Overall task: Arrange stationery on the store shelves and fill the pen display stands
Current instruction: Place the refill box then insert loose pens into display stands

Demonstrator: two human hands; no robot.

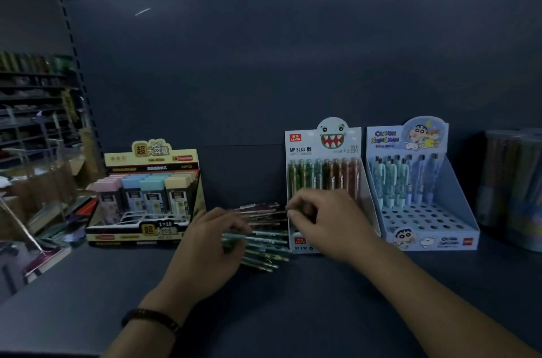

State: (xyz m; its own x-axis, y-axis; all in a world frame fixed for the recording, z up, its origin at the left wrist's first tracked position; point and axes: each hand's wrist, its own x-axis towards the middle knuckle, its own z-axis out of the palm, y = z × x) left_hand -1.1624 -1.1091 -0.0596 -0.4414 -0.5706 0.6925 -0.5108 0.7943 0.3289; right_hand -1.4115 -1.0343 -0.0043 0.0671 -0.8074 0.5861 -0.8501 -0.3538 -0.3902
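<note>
Pens: fanned in a loose heap on the shelf, between the two hands and just left of the right one. Left hand curled over the near ends of the heap, gripping several. Right hand drawn to a pinch of thumb and forefinger, seemingly on the tip of one reddish pen at the top of the fan; too blurred to be sure. Hands apart, heap between them.

Directly behind the right hand, the monster stand, with a row of upright pens showing above the knuckles and the front rows hidden. Further right of that hand, the cartoon stand, mostly open holes. Off to the left of the left hand, a box of lead refills.

Likely trouble from here:
- Dragging one pen out of a tangled fan and sending the rest rolling toward the shelf edge, with only the left hand's grip as a stop.
- Nudging the light card stand backward, or toppling standing pens with the right wrist on the way in.
- Mixing colours in such dim light.
</note>
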